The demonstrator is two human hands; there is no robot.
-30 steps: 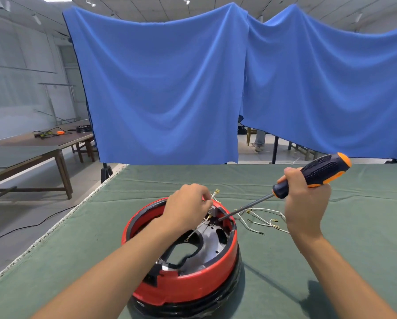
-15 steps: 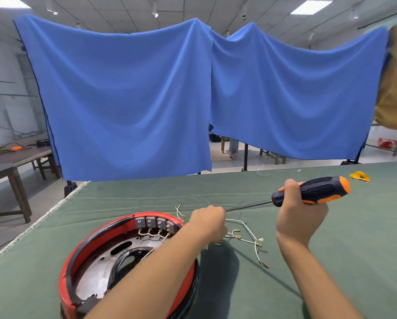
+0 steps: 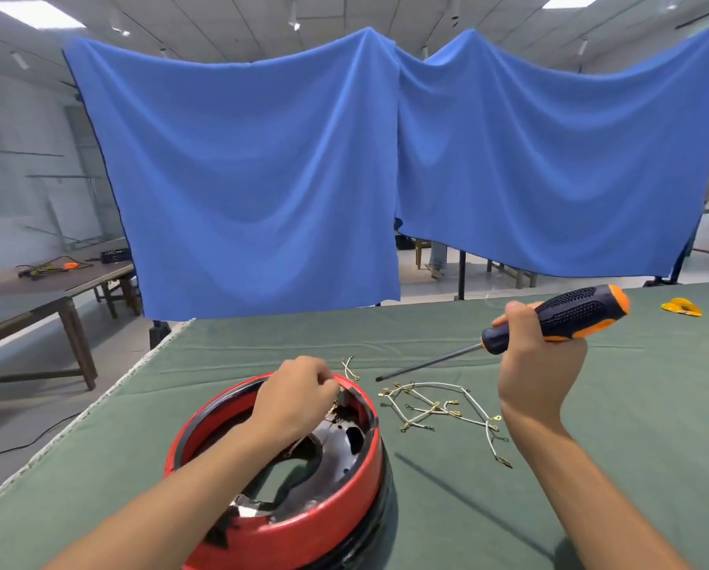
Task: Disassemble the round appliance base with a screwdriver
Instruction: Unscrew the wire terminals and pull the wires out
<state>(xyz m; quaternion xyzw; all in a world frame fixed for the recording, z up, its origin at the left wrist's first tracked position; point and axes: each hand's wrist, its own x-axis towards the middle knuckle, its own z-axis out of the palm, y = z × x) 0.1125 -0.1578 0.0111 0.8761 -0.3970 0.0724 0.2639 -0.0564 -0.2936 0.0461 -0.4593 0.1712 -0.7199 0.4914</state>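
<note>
Green felt table (image 3: 550, 508), blue drapes (image 3: 262, 178) behind. Lower centre: round appliance base (image 3: 299, 524); left hand (image 3: 299, 399) curled inside its far rim, grip unclear. Right of centre: right hand (image 3: 537, 364) grips screwdriver (image 3: 566, 316). Between: loose wires (image 3: 435, 409).

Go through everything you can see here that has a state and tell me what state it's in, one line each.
Round appliance base: on the green table, opened, metal inside exposed.
Left hand: fingers curled at the base's far inner rim; what it holds is unclear.
Right hand: grips the screwdriver handle.
Screwdriver: raised, tip clear of the base.
Loose wires: detached, lying on the cloth beside the base.
</note>
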